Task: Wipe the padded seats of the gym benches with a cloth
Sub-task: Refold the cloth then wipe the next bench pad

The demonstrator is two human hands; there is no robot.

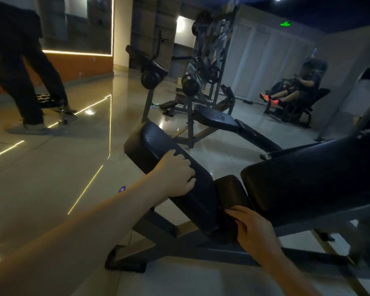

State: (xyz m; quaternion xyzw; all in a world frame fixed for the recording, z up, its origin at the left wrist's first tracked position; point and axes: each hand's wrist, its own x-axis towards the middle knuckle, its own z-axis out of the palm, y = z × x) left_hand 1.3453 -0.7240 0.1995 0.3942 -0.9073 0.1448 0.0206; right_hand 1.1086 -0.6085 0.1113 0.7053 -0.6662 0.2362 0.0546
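A black padded gym bench stands in front of me. Its long tilted pad [158, 142] runs up to the left, a small dark seat pad [231, 191] sits in the middle, and a wide back pad [308, 178] is on the right. My left hand [175, 176] rests on the long pad's near left edge, fingers lying on top. My right hand [254, 229] grips a dark bunched cloth [226, 227] at the small seat pad's near end. The cloth is hard to make out against the dark padding.
The bench's grey steel frame [179, 248] spreads over the glossy tiled floor below my hands. A second black bench [218, 119] with roller pads and a rack stands behind. A person [19, 71] stands at the far left; another [303, 82] sits on a machine at the far right.
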